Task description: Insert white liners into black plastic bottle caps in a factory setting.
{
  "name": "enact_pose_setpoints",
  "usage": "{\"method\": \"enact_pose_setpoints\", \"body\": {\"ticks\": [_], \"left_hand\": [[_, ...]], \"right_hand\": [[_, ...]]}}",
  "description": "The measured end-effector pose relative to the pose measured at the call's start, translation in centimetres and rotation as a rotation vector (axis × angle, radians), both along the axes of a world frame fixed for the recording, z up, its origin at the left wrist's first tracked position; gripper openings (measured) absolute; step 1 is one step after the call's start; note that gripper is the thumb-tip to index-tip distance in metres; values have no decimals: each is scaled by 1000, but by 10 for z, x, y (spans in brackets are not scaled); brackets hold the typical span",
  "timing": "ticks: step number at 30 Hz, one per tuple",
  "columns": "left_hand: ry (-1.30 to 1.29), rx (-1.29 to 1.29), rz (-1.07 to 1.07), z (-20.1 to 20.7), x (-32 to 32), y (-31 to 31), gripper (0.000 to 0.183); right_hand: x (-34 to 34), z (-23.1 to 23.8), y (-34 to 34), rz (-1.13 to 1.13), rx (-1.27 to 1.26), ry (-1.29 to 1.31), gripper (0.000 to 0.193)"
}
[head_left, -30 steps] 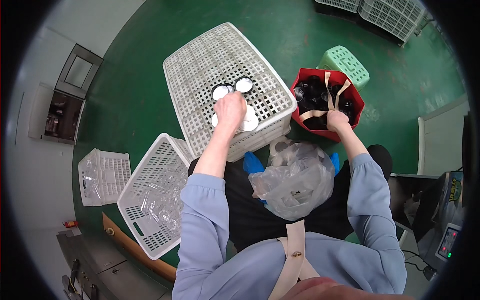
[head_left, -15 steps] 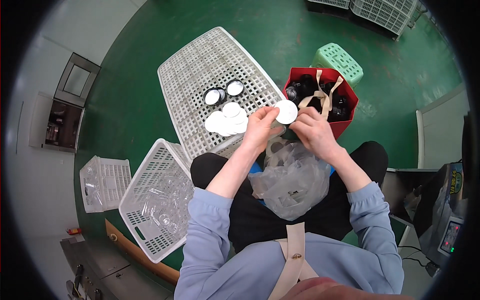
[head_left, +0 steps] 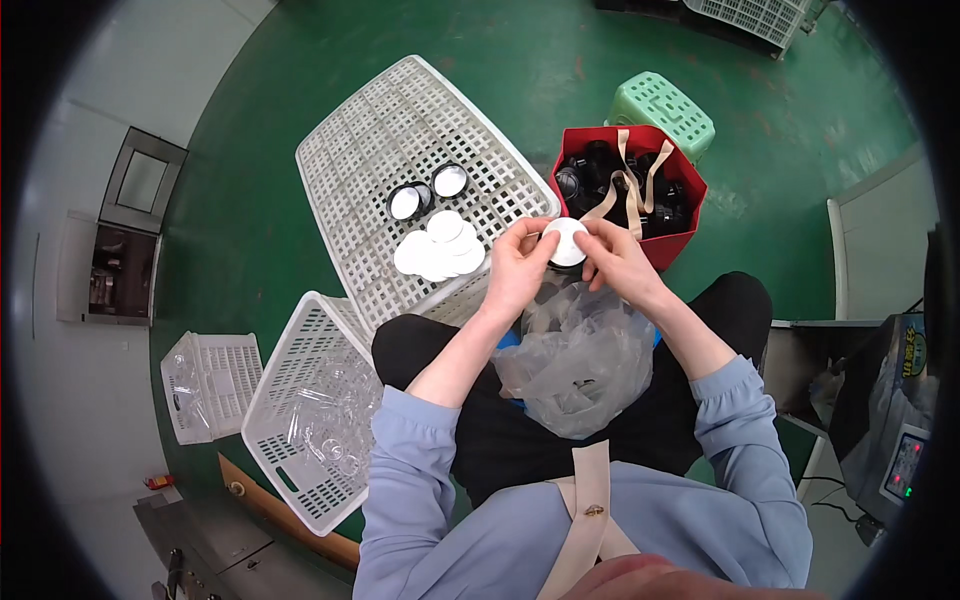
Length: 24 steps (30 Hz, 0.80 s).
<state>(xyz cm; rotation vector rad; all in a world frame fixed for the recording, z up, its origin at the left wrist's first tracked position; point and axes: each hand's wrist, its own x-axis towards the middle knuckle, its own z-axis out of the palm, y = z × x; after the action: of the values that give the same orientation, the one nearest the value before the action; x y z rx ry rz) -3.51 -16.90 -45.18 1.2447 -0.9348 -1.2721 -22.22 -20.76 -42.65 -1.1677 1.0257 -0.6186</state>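
Here both hands meet above the person's lap, at the near edge of a large white lattice crate (head_left: pixel 400 150) lying upside down on the green floor (head_left: pixel 260 230). The left hand (head_left: pixel 518 268) and the right hand (head_left: pixel 612 258) are closed together on one small round piece, a white disc over a dark rim (head_left: pixel 566 243), fingertips of each pressing its sides. Whether it is a lid or a lidded jar cannot be told.

On the crate's flat top, just left of the left hand, lies a loose pile of white discs (head_left: pixel 440 248); beyond them, toward the crate's middle, stand two dark-rimmed round caps (head_left: pixel 428 192) with pale insides. Just past the right hand, touching the crate's right corner, sits a red bag (head_left: pixel 672 235) with tan handles, full of black round parts. A pale green stool (head_left: pixel 662 110) stands behind it.

A crumpled clear plastic bag (head_left: pixel 575 365) rests on the lap under the hands. At the person's left knee is a white basket (head_left: pixel 315 410) holding clear plastic pieces, and farther left a smaller white tray (head_left: pixel 210 385) with more of them.
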Motion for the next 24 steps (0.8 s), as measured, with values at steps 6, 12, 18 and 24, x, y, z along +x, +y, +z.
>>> {"method": "enact_pose_setpoints", "body": {"ticks": [6,12,18,24], "left_hand": [[43,-229,135,12,-21,2,28],[-27,144,-79,7,-3,0,39],[-44,1,-50,-2,-16,8,31],[-276,-92,5,-15,-8,-7,20]], "right_hand": [[3,-4,0,-29,-65,14,39],[5,1,1,-67,-29,7,33],[3,-15,-4,-27,-263,224,21],[10,-26,3,-113,-246,26,21]]}}
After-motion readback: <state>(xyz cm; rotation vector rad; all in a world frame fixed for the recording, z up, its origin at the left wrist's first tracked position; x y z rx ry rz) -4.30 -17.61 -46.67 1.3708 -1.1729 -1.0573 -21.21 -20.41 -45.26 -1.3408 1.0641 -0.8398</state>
